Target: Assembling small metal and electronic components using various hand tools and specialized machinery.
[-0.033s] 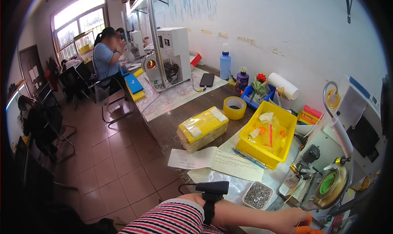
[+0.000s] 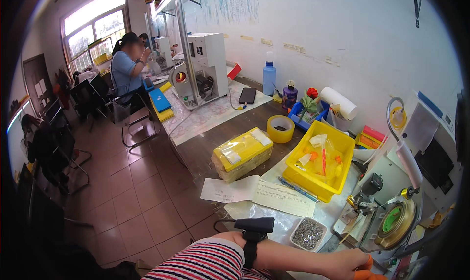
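Note:
My left hand (image 2: 351, 264) reaches in from the lower edge to the bottom right, beside the machine. Orange covers sit on its fingers, which curl inward and are partly cut off by the picture's edge. Whatever they pinch is hidden. Past them, an orange patch (image 2: 410, 268) may be a covered finger of my right hand, too dark and cut off to be sure. The machine has a round brass-coloured wheel (image 2: 392, 226) with a green centre. A white dish (image 2: 320, 243) of small metal pieces stands just beyond my forearm, which wears a black strapped device (image 2: 254, 225).
A yellow bin (image 2: 292, 174) holds plastic bags and orange bits. Near it are an open notebook (image 2: 284, 197), pens, a taped yellow box (image 2: 243, 153) and a tape roll (image 2: 280, 129). A bent-neck lamp (image 2: 407, 162) overhangs the right. Another person (image 2: 128, 69) sits farther along the bench.

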A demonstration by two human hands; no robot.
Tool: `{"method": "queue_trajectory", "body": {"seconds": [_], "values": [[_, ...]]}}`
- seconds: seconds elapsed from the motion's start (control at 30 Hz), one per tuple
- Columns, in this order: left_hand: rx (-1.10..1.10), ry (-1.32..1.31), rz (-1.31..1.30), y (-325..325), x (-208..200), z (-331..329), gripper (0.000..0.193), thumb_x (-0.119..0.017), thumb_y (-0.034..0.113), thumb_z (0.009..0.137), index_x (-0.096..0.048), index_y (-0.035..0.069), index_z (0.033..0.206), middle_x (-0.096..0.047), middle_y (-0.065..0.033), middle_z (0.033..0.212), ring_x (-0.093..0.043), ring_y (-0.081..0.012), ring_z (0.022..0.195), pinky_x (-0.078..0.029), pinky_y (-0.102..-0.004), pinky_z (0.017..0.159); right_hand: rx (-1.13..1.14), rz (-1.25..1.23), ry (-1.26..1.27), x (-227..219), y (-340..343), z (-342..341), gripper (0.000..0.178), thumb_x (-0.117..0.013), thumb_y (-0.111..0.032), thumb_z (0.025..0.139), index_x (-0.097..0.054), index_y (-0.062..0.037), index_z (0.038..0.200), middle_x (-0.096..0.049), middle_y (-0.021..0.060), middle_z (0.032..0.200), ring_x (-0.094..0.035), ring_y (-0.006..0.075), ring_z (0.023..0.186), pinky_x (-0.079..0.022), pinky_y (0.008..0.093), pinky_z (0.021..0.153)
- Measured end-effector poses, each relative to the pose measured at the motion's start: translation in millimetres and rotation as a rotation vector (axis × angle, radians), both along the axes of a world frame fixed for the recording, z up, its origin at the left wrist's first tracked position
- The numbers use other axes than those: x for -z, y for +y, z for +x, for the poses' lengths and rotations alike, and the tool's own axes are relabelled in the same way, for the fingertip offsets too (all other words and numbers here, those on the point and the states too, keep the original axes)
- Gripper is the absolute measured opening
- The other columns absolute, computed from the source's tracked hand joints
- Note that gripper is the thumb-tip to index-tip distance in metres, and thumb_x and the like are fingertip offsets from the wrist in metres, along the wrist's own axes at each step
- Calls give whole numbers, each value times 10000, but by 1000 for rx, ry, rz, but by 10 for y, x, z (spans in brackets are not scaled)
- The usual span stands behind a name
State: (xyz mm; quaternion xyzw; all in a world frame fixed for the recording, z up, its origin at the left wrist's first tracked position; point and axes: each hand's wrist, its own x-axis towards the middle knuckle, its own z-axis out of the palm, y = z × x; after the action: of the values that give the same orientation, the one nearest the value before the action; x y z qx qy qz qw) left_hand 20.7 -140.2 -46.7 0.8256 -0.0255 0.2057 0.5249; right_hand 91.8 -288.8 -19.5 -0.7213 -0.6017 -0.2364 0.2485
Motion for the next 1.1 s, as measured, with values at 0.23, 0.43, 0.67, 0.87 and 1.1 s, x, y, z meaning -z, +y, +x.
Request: {"method": "queue_trajectory", "body": {"seconds": [0.23,0.43,0.67,0.87,1.1], "values": [[-67,-494,601,70,69,35,257,-555,309,757,-605,57,767,-603,-98,716,-580,-264,618,-446,-346,537,-11,-12,305,83,-12,-8,121,-513,-24,785,-548,35,885,-519,165,832,-494,320,780,-397,387,709],[-37,-268,173,24,-10,-51,262,-549,316,768,-609,60,771,-601,-101,721,-582,-257,641,-447,-343,549,29,56,409,113,-58,16,130,-506,-33,798,-564,14,905,-519,149,814,-492,319,772,-396,385,704],[61,-42,27,19,50,3,234,-585,273,745,-619,51,810,-607,-118,725,-581,-278,660,-458,-344,576,57,19,-6,53,14,-17,109,-544,-39,782,-579,7,875,-534,145,829,-495,316,772,-401,394,678],[17,-265,257,1,2,-79,162,-590,222,740,-611,70,793,-595,-100,772,-575,-252,666,-456,-329,590,10,5,310,92,-69,-31,113,-533,-37,791,-561,25,882,-524,169,838,-490,327,767,-398,398,679],[-69,-508,451,40,10,-74,251,-563,100,670,-561,86,921,-467,-79,1062,-476,-208,775,-370,-321,718,-36,122,463,217,-38,-55,124,-528,-35,797,-549,36,897,-521,160,914,-512,270,775,-441,342,667]]}}
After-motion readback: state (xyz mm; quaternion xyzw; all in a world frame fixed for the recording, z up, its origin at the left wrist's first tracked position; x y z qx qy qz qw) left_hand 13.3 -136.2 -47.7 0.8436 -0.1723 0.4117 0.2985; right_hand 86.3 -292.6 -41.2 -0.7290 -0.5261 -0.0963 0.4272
